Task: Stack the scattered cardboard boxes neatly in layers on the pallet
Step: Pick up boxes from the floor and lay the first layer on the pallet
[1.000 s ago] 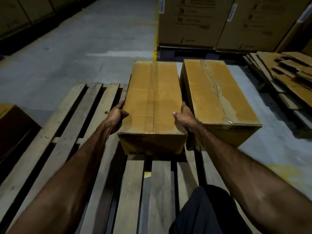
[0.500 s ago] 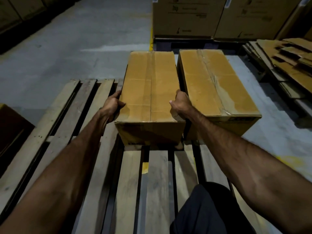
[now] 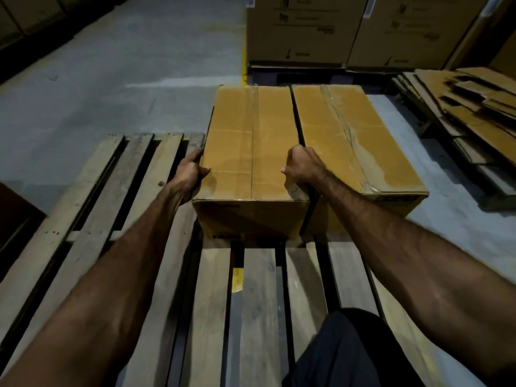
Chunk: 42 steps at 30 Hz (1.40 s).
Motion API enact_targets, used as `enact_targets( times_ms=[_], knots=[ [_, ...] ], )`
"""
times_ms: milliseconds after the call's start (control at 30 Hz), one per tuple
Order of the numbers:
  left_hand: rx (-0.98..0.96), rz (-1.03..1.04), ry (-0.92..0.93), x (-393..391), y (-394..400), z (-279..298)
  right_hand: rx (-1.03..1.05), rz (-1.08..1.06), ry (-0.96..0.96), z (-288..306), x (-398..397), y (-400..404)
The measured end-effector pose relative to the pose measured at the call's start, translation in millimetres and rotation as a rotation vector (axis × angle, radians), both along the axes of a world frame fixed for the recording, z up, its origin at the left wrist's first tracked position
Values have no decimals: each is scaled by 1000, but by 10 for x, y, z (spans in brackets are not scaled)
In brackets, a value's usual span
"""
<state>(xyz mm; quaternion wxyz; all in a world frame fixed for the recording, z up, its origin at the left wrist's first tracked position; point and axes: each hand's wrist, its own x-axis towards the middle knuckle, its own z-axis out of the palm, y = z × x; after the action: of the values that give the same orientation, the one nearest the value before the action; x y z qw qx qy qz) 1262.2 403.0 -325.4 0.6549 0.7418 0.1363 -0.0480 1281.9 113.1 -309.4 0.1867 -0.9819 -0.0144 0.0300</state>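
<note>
Two long brown cardboard boxes lie side by side on the far right part of the wooden pallet (image 3: 212, 303). My left hand (image 3: 190, 174) grips the left side of the left box (image 3: 251, 141), thumb on its top. My right hand (image 3: 303, 167) grips that box's right top edge, fingers tucked into the narrow gap beside the right box (image 3: 357, 141). The two boxes sit almost flush, near ends roughly level. The right box's top tape is wrinkled.
Bare pallet slats (image 3: 111, 191) stretch left and toward me. Flattened cardboard sheets (image 3: 460, 101) are piled at the right. Large printed cartons (image 3: 307, 29) stand behind on another pallet. A dark box (image 3: 16, 216) sits at the left edge. My dark trouser leg (image 3: 349, 353) is at the bottom.
Both hands have pushed the left box away from me and rightward, closing the gap to the right box; it now lies almost flush alongside it.
</note>
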Motion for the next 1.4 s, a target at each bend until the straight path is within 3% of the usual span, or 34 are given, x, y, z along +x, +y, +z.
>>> enact_targets(
  times_ms=[233, 400, 667, 1400],
  knots=[
    [87, -64, -57, -37, 54, -10, -36, 93, -244, 107, -213, -484],
    [40, -11, -90, -113, -152, 65, -161, 145, -73, -186, -277, -826],
    [21, 1, -93, -21, -151, -26, -75, 119, -115, -330, -285, -841],
    [114, 12, -78, 94, -258, -22, -121, 113, -123, -388, -247, -847]
  ],
)
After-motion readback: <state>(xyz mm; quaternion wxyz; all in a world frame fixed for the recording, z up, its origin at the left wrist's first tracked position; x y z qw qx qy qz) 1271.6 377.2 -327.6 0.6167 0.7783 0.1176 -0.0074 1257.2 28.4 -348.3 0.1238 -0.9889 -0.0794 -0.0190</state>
